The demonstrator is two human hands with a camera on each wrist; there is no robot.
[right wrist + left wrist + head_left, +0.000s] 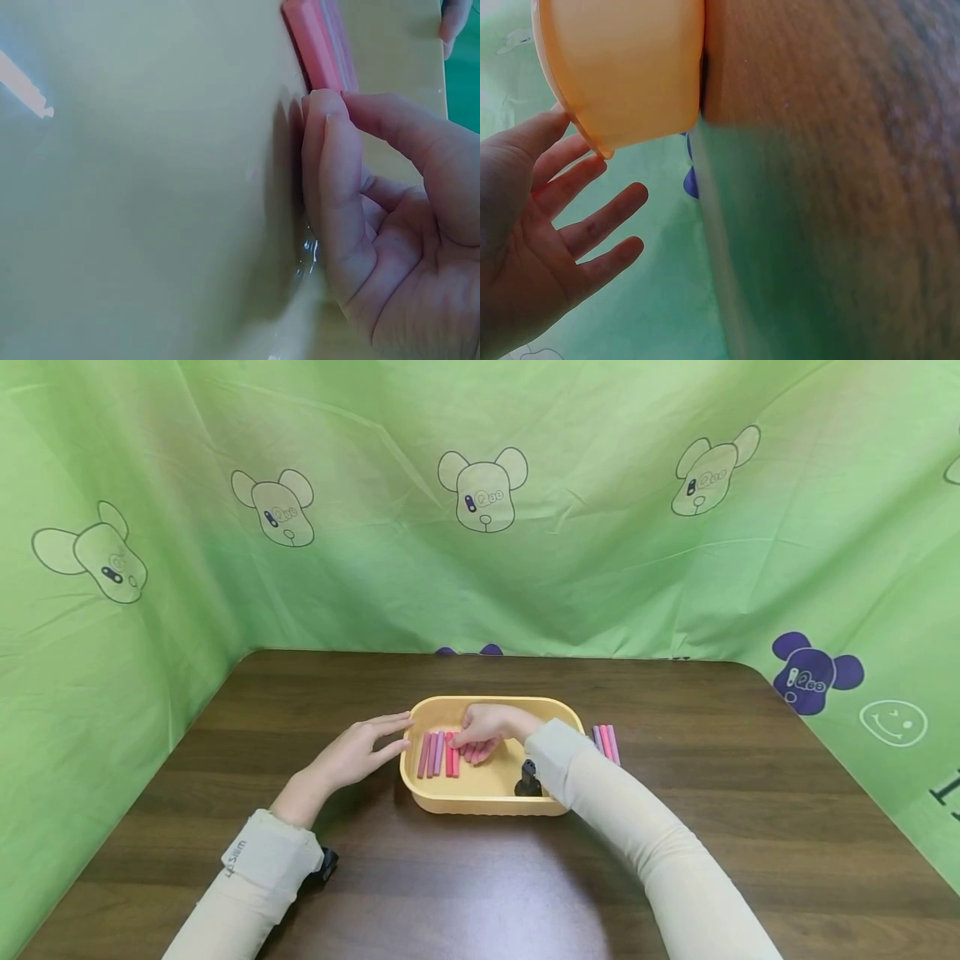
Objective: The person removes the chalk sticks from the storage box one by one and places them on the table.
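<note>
Orange tub on a wooden tabletop, left grip splayed at its rim

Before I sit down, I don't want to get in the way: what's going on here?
A person's right hand reaches into the yellow tray, pinching the end of a pink stick beside purple sticks. Their left hand touches the tray's left end. More sticks lie on the table, to its right.
</note>
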